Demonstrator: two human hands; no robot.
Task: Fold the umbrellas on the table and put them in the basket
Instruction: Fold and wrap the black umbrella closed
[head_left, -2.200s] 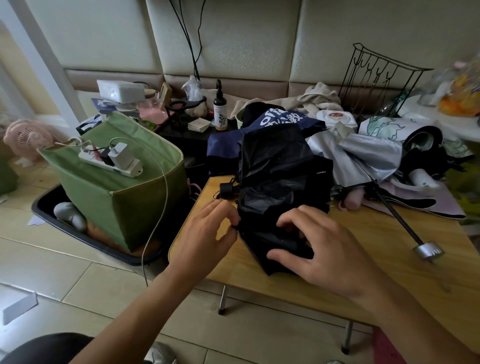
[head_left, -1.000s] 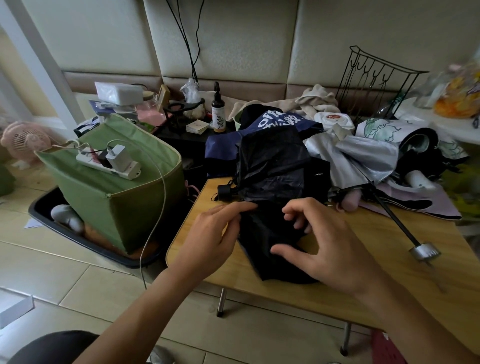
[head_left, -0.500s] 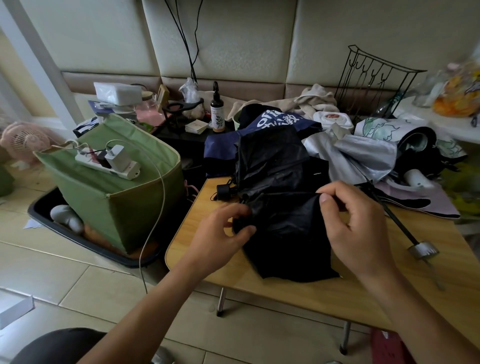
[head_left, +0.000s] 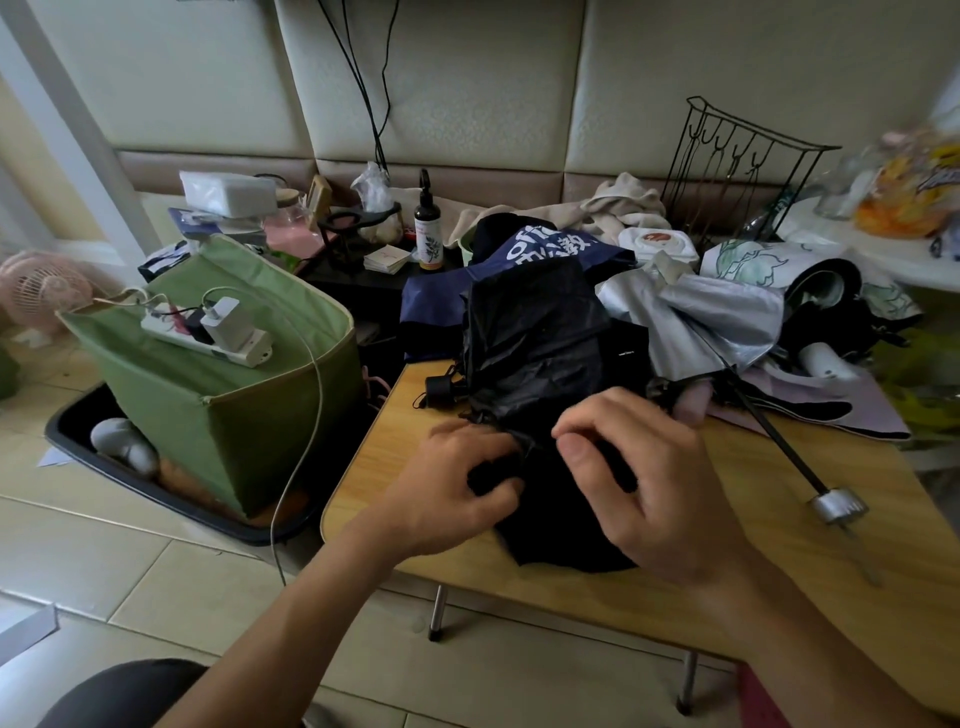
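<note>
We are in the middle of folding the black umbrella (head_left: 540, 364), which lies on the wooden table (head_left: 779, 519) at its left end, its canopy bunched and crumpled with the handle end poking out toward the left. Our left hand (head_left: 457, 488) has its fingers curled into the dark fabric at the near edge, and our right hand (head_left: 649, 483) pinches a fold of the same cloth just beside it, so both hands are close together and gripping the canopy. By our reading, the step in hand is gathering the loose panels so they can be wrapped round the shaft; the strap is not visible to us. The next move calls for smoothing and twisting the folds tight, then fastening them. Only after that can the umbrella go into the green basket (head_left: 218, 395), which stands on the floor to the left of the table. Other umbrellas (head_left: 691, 317) lie unfolded behind.
</note>
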